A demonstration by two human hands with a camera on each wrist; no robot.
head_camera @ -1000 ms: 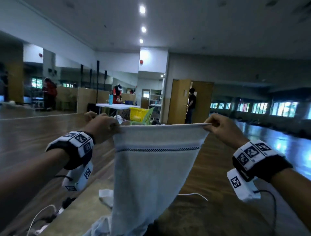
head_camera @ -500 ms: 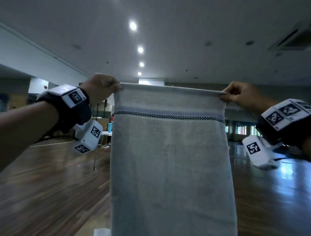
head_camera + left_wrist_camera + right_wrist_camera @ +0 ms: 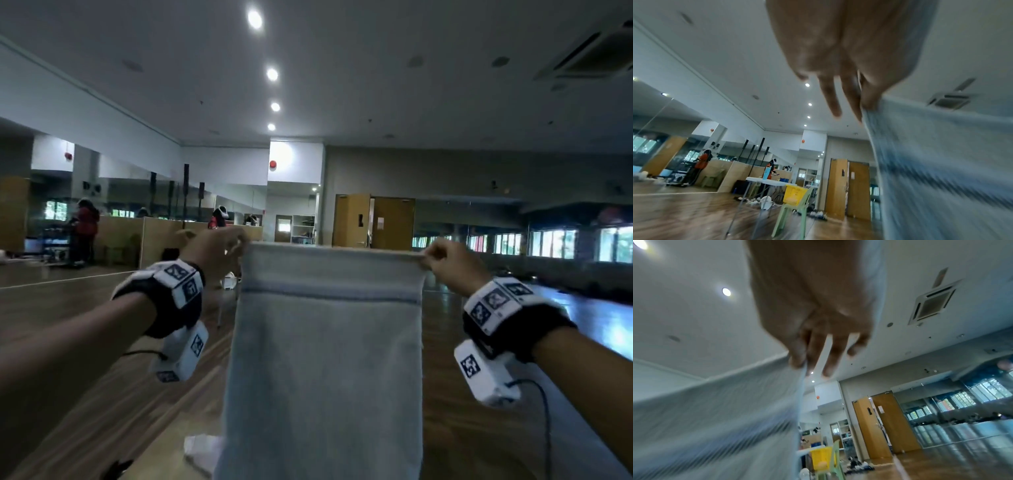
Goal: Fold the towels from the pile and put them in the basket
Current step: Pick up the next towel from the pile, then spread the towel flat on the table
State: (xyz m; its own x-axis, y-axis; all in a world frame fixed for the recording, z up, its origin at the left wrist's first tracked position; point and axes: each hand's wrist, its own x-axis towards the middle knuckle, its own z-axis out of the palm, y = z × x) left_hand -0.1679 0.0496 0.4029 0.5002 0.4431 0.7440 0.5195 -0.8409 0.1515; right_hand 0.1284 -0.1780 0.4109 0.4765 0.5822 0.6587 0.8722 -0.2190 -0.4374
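A pale grey towel [image 3: 325,359] with a dark stripe near its top hem hangs straight down in front of me, stretched out flat. My left hand [image 3: 219,248] pinches its top left corner and my right hand [image 3: 445,262] pinches its top right corner. The left wrist view shows the thumb and forefinger nipping the towel [image 3: 931,154], the other fingers [image 3: 833,104] straight. In the right wrist view the towel [image 3: 715,418] is blurred, pinched the same way. A yellow basket [image 3: 794,194] sits on a green chair far across the room. The towel's lower end is out of frame.
A wooden floor [image 3: 102,394] spreads all round. A piece of white cloth [image 3: 202,448] lies low beside the towel. Far off stand a white folding table [image 3: 768,181], a green chair [image 3: 795,216], mirrored walls, wooden doors [image 3: 375,222] and people at the left.
Both hands have come down from in front of the ceiling to the level of the far doors, still holding the towel's corners. The towel hangs flat as before.
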